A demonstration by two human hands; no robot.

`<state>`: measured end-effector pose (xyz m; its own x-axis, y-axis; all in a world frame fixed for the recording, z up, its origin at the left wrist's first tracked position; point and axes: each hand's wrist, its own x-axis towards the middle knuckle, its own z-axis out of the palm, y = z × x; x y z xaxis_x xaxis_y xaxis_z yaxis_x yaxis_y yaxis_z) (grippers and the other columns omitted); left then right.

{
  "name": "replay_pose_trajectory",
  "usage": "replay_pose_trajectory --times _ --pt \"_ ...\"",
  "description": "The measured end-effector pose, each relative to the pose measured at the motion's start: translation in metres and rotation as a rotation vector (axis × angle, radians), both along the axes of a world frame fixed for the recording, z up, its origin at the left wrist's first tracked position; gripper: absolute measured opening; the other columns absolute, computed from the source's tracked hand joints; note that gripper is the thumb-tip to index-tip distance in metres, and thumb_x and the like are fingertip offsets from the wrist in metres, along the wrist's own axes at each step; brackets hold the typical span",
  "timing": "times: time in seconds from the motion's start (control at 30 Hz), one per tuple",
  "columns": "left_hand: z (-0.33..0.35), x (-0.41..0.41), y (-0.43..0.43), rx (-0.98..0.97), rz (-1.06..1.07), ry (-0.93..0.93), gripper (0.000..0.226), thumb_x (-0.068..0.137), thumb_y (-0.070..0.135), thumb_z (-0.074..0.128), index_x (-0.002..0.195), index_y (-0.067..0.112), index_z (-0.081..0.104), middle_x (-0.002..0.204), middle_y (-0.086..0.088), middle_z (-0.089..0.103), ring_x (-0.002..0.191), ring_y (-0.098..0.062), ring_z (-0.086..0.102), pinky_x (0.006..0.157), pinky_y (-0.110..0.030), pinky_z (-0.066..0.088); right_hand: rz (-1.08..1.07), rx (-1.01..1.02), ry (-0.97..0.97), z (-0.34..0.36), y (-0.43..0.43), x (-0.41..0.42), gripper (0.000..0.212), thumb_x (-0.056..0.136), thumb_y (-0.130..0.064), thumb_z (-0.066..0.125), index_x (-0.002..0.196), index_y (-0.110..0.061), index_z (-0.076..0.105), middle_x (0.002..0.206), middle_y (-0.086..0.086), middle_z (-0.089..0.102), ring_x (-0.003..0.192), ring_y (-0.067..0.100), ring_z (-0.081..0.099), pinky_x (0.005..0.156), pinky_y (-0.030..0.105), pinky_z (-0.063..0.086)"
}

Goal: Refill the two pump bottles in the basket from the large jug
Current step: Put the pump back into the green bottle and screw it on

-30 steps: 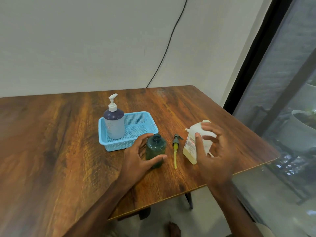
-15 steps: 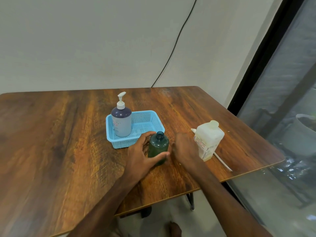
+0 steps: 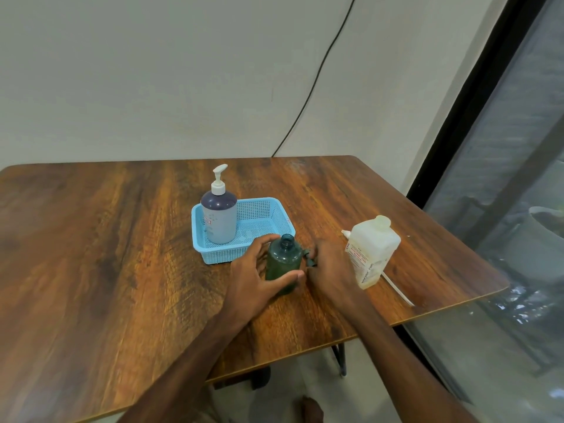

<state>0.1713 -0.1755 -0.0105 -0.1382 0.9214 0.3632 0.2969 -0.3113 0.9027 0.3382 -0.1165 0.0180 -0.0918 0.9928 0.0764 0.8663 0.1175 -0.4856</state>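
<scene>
An uncapped dark green bottle [image 3: 283,258] stands on the table just in front of the light blue basket [image 3: 268,203]. My left hand [image 3: 251,277] grips it from the left, thumb across its front. Just right of the bottle, my right hand [image 3: 331,270] lies low on the table with its fingers curled round the green pump [image 3: 311,260]; only the pump's head shows. A grey-blue bottle [image 3: 220,222] with a white pump stands in the basket's left end. The large white jug [image 3: 372,250] stands uncapped to the right of my right hand.
A white pump with a clear tube [image 3: 396,289] lies behind and beside the jug, near the table's right edge [image 3: 457,302]. A black cable [image 3: 308,96] runs down the wall behind. A glass door is to the right.
My right hand left the jug, moved left and came down on the green pump beside the bottle. My left hand kept hold of the green bottle. The view shifted slightly.
</scene>
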Motion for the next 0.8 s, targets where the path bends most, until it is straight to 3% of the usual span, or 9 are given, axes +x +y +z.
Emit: replay_pose_trajectory --times 0.07,0.2,0.33,0.43,0.5,0.7,0.8 --pt "0.000 -0.001 0.000 0.004 0.005 0.006 0.080 0.069 0.032 0.097 0.136 0.028 0.054 0.124 0.033 0.057 0.114 0.027 0.054 0.089 0.000 0.046 -0.008 0.010 0.110 0.005 -0.002 0.002 0.028 0.087 -0.012 0.075 0.107 -0.024 0.060 0.105 -0.004 0.065 0.090 0.009 0.062 0.071 0.025 0.056" --pt "0.000 -0.001 0.000 0.003 0.005 -0.007 0.080 0.068 0.031 0.098 0.136 0.026 0.056 0.124 0.029 0.061 0.114 0.022 0.059 0.091 -0.004 0.049 -0.041 0.146 0.327 0.033 -0.010 0.004 0.049 0.083 -0.010 0.080 0.128 -0.020 0.063 0.120 -0.006 0.066 0.103 0.008 0.064 0.083 0.023 0.057" --pt "0.000 0.000 0.000 -0.009 -0.001 -0.021 0.080 0.068 0.032 0.097 0.137 0.028 0.056 0.125 0.031 0.060 0.115 0.020 0.059 0.090 -0.005 0.050 0.010 0.273 0.574 0.072 -0.024 0.005 0.048 0.087 -0.016 0.078 0.132 -0.020 0.064 0.126 -0.008 0.067 0.098 -0.002 0.064 0.076 0.008 0.051" --pt "0.000 0.000 0.000 -0.004 0.002 -0.015 0.080 0.069 0.031 0.098 0.138 0.024 0.057 0.127 0.030 0.061 0.116 0.018 0.060 0.090 -0.006 0.051 0.113 0.312 0.738 0.098 -0.030 -0.001 0.045 0.089 -0.015 0.076 0.132 -0.020 0.063 0.124 -0.008 0.070 0.108 0.003 0.068 0.091 0.023 0.057" --pt "0.000 0.000 0.000 0.002 0.003 -0.021 0.079 0.070 0.029 0.098 0.138 0.023 0.058 0.127 0.028 0.063 0.116 0.016 0.062 0.090 -0.007 0.052 0.150 0.326 0.794 0.111 -0.031 -0.005 0.045 0.090 -0.014 0.075 0.133 -0.019 0.062 0.124 -0.006 0.071 0.110 0.005 0.069 0.093 0.026 0.057" --pt "0.000 0.001 0.000 0.008 0.001 -0.028 0.077 0.070 0.028 0.098 0.136 0.026 0.058 0.126 0.026 0.064 0.117 0.013 0.063 0.089 -0.009 0.053 0.227 0.380 0.795 0.127 -0.034 -0.010 0.043 0.090 -0.018 0.075 0.132 -0.018 0.064 0.119 -0.011 0.072 0.105 -0.005 0.068 0.082 0.007 0.052" --pt "0.001 0.001 -0.001 0.000 0.002 -0.027 0.076 0.070 0.031 0.097 0.135 0.031 0.057 0.127 0.029 0.063 0.116 0.015 0.062 0.089 -0.009 0.053 0.253 0.357 0.772 0.126 -0.034 -0.011 0.042 0.091 -0.017 0.074 0.132 -0.018 0.064 0.120 -0.008 0.073 0.107 0.003 0.070 0.093 0.024 0.057"
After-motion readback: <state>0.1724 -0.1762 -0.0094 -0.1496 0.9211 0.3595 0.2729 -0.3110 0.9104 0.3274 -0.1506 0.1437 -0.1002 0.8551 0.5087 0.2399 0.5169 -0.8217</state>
